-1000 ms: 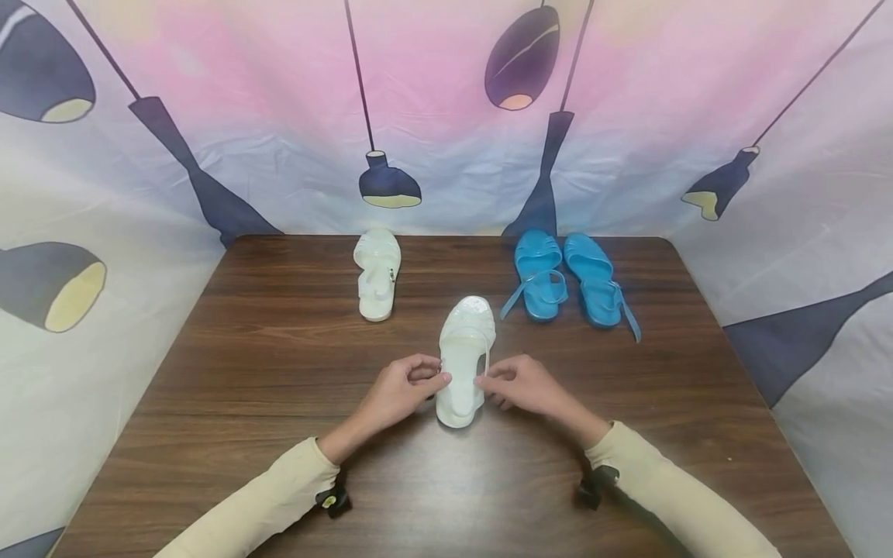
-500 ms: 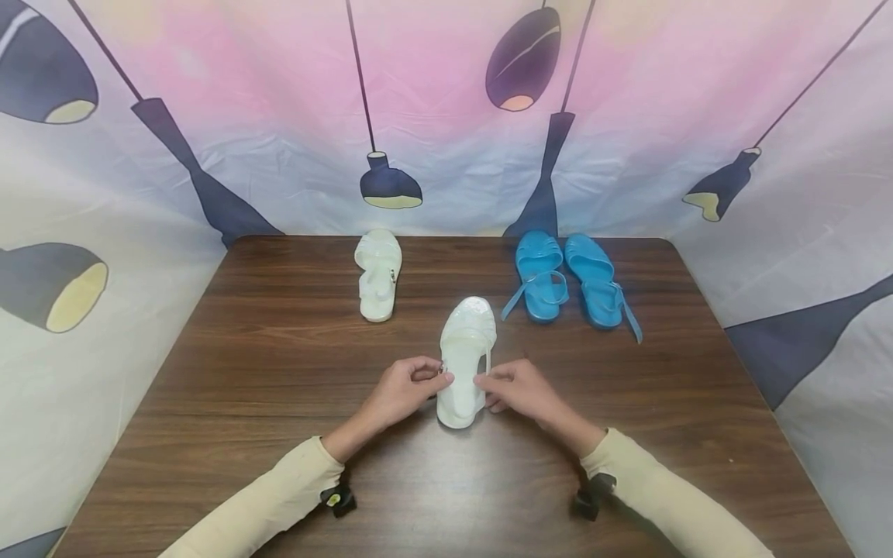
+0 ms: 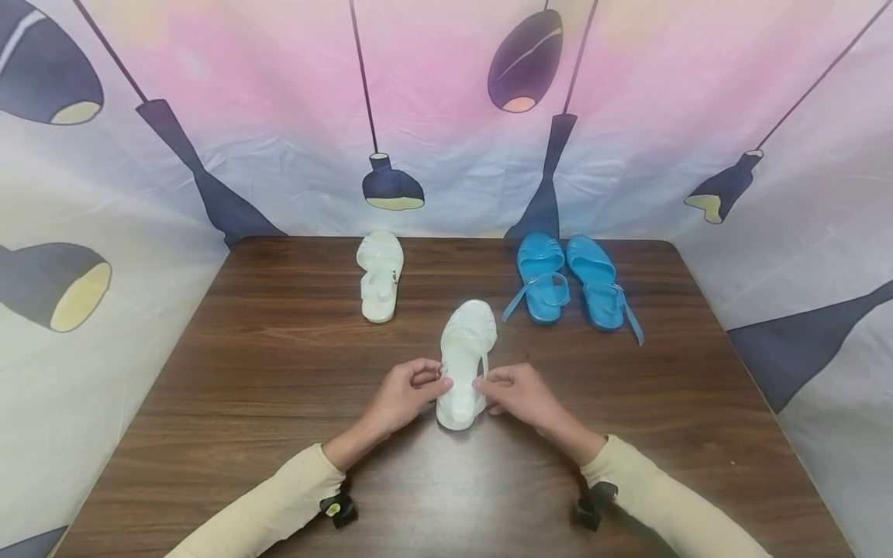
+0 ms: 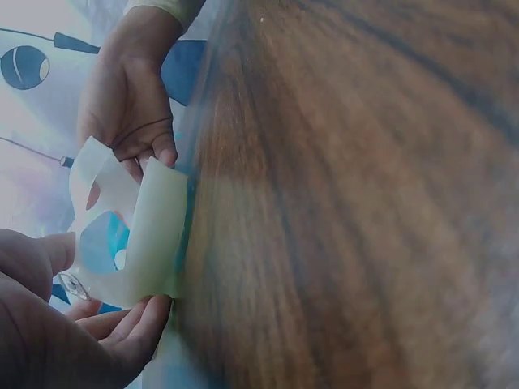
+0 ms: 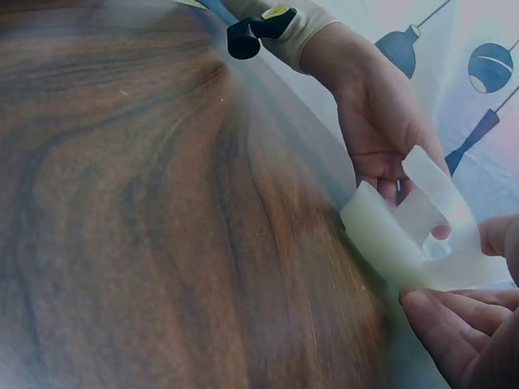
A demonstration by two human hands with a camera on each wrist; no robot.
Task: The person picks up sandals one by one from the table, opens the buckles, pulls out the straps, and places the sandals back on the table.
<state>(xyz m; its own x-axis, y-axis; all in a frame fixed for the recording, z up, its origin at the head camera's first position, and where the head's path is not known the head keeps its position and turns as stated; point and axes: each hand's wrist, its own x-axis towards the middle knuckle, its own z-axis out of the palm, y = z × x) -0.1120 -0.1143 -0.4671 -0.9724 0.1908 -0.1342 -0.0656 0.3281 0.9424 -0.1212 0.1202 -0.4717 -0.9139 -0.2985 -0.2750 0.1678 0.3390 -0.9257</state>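
A white jelly sandal [image 3: 461, 364] stands toe-away at the middle of the table, held from both sides. My left hand [image 3: 403, 394] grips its left side near the heel. In the left wrist view, a small metal buckle [image 4: 73, 285] shows beside the left thumb, and the fingertips [image 4: 154, 312] rest low against the sole. My right hand [image 3: 522, 394] grips the opposite side, thumb over the inner edge, next to a thin strap [image 3: 485, 364]. From the right wrist view, its fingertips [image 5: 422, 304] touch the sole's lower edge. Part of each hand's fingers is hidden behind the sandal.
A second white sandal [image 3: 380, 277] lies at the table's back left. Two blue sandals [image 3: 541, 277] with loose straps lie side by side at the back right. The wooden table [image 3: 279, 372] ends at a patterned cloth backdrop [image 3: 293, 178].
The right wrist and forearm have shifted slightly, and the right fingers lie closer against the sandal. Glare on its toe has faded. The other sandals stay put.
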